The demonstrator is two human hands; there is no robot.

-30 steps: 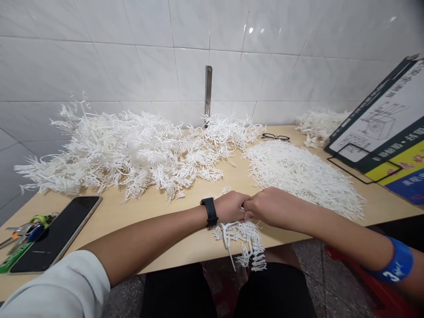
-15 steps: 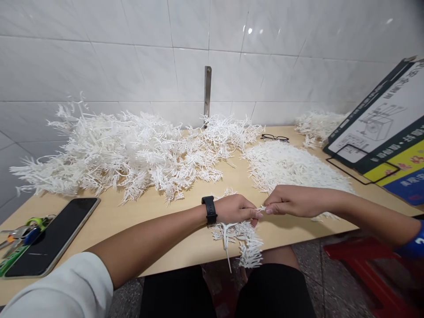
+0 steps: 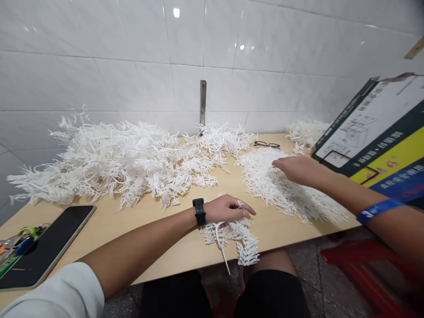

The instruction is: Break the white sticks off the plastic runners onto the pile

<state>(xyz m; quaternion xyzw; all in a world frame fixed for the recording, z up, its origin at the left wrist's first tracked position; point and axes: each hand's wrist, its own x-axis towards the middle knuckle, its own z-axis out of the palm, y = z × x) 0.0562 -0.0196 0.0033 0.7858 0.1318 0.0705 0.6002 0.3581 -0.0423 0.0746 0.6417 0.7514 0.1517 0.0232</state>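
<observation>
My left hand (image 3: 228, 208), with a black watch at the wrist, is over the table near its front edge. Its fingers are closed round part of a white branched plastic piece (image 3: 247, 249), which hangs below the palm and over the edge. My right hand (image 3: 296, 170) is above the flat pile of small white bits (image 3: 265, 176) on the right, palm down, fingertips pressed together; whatever they may hold is hidden. A large tangled heap of white branched pieces (image 3: 132, 159) covers the table's back left.
A phone (image 3: 49, 247) and keys (image 3: 28, 236) lie at the left. Folded glasses (image 3: 266, 145) rest behind the small pile. A printed box (image 3: 374, 132) leans at the right, near another white pile (image 3: 306, 132). A red stool (image 3: 361, 265) stands below.
My right hand has left my left hand and moved up and right over the pile of bits. The left hand's grip looks looser. The view has shifted slightly.
</observation>
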